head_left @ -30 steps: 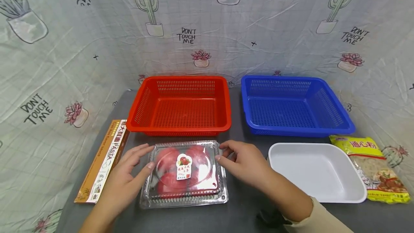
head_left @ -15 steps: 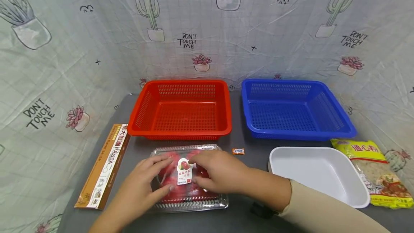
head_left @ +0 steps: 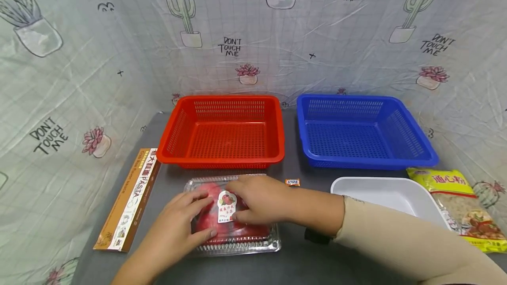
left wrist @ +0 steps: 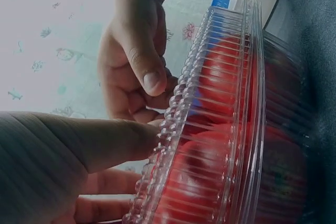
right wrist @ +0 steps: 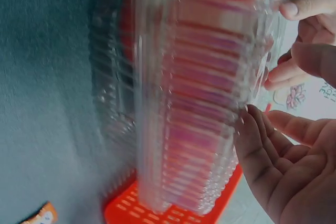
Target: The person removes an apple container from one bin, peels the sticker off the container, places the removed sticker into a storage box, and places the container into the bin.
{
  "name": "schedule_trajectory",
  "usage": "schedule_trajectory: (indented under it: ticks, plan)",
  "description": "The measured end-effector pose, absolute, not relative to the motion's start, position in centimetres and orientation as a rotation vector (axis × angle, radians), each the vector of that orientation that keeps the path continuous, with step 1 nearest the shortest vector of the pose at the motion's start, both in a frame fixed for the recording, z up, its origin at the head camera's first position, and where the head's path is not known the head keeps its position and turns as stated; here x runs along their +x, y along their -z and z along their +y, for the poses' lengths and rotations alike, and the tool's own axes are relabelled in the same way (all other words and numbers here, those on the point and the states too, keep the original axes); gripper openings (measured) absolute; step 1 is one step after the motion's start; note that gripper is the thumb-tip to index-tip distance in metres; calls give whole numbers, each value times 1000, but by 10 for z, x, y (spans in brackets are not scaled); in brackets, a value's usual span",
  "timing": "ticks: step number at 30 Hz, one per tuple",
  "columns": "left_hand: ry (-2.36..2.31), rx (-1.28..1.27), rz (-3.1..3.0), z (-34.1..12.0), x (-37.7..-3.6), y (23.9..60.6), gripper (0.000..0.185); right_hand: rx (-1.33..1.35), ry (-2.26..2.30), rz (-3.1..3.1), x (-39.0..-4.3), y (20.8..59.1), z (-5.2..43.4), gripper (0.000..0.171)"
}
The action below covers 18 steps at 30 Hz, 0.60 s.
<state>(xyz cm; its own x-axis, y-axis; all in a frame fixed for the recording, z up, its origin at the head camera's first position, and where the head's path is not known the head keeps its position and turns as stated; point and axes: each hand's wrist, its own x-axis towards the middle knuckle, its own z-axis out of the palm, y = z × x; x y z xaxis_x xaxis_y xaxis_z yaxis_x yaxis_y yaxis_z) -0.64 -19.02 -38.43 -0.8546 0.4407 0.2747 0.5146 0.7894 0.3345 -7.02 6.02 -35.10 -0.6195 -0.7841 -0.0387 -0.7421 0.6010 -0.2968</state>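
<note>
At the lower centre of the head view our left hand [head_left: 180,225] and right hand [head_left: 261,199] both lie on the clear tomato box [head_left: 233,236], which sits flat on the dark counter [head_left: 297,258] just in front of us. The left grip rests on the lid's left half, fingers fairly straight and laid over the plastic; the left wrist view shows its thumb pressed against the ribbed lid edge. The right grip covers the lid's right half beside the label [head_left: 226,206], fingers lightly bent over the top; we cannot tell whether they pinch the rim. The box's long axis runs left to right across the frame, so the two hands sit at its opposite ends, equally near.

Just beyond the box, right of centre, lies a small orange packet [head_left: 292,182]. Farther back, the red basket [head_left: 222,159] stands directly behind the box, nearer than the blue basket [head_left: 368,162] at upper right.
</note>
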Motion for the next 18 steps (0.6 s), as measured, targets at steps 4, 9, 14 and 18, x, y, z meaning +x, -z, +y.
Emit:
schedule_trajectory:
  ticks: [4, 9, 14, 18]
  plan:
    - [582, -733, -2815, -189, -8, 382, 65, -1225, 335, 2608, -78, 346, 53, 63]
    - [565, -672, -2860, -189, -8, 381, 65, -1197, 262, 2543, -86, 341, 44, 64]
    - [582, -617, -2886, -192, -7, 383, 67, -1197, 216, 2517, -90, 340, 38, 56]
    - [630, -607, -2907, -195, -8, 384, 68, -1180, 201, 2532, -92, 339, 34, 49]
